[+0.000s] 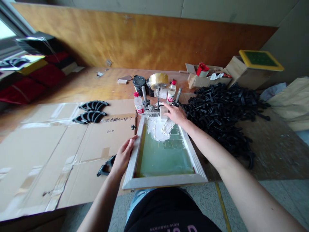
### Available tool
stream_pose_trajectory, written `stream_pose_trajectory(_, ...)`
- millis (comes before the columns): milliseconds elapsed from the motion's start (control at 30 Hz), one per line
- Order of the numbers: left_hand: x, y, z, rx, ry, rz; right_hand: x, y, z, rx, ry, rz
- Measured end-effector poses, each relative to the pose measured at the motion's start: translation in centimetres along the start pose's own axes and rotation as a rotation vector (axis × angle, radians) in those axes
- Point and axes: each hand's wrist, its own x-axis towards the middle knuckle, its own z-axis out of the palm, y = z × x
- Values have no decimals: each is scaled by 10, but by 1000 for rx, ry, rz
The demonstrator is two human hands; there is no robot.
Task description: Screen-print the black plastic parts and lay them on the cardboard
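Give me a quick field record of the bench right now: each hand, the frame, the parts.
left hand: grips left edge of the pale wooden screen-printing frame
right hand: at the frame's far end, on a white squeegee block
white ink: pooled on green mesh, far end
black plastic parts: heap right of frame
curved black pieces: on flattened brown cardboard, left

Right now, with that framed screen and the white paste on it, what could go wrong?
1. The left hand holds the pale wooden screen frame only at its edge; it might shift.
2. The right hand is at the white paste, which could smear onto skin.
3. The small plastic bottle with a red cap stands close by and could tip.
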Motion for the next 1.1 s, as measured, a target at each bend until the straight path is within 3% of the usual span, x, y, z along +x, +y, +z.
stream_pose_trajectory(100, 11, 32, 1, -110, 44, 118, -7, 39, -11, 23, 142, 205)
stream_pose_trajectory(200, 32, 60, 9, -281, 102, 287, -38, 67, 4, 57, 146, 408)
stream_pose_trajectory(267, 44, 72, 16, -348, 110, 305, -64, 68, 27, 81, 50, 406)
stream_pose_trajectory(333, 50, 73, 25, -397, 125, 274, -86, 56, 51, 102, -72, 262)
stream_pose_trajectory(433, 38, 48, 43, -429, 138, 155, -107, 24, 71, 90, -151, 4)
stream_pose_trajectory(567, -3, -12, 76, -393, -181, -264, -128, -29, 72, 56, -50, -93)
stream_pose_trajectory(600, -13, -26, 82, -420, -212, -333, -134, -43, 72, 59, -42, -163)
stream_pose_trajectory(667, -29, -50, 85, -488, -146, -386, -145, -63, 72, 89, -75, -375)
stream_pose_trajectory(733, -37, -71, 73, -504, -10, -377, -149, -65, 73, 132, -130, -514)
stream_pose_trajectory(767, -39, -82, 62, -489, 69, -368, -147, -57, 72, 140, -143, -500)
stream_pose_trajectory(833, -42, -106, 32, -436, 223, -371, -137, -25, 66, 93, -145, -308)
stream_pose_trajectory(967, -50, -160, -35, -265, 483, -490, -109, 55, 51, -200, -188, 248)
stream_pose_trajectory(1100, -57, -199, -74, -101, 577, -579, -94, 97, 48, -273, -338, 538)
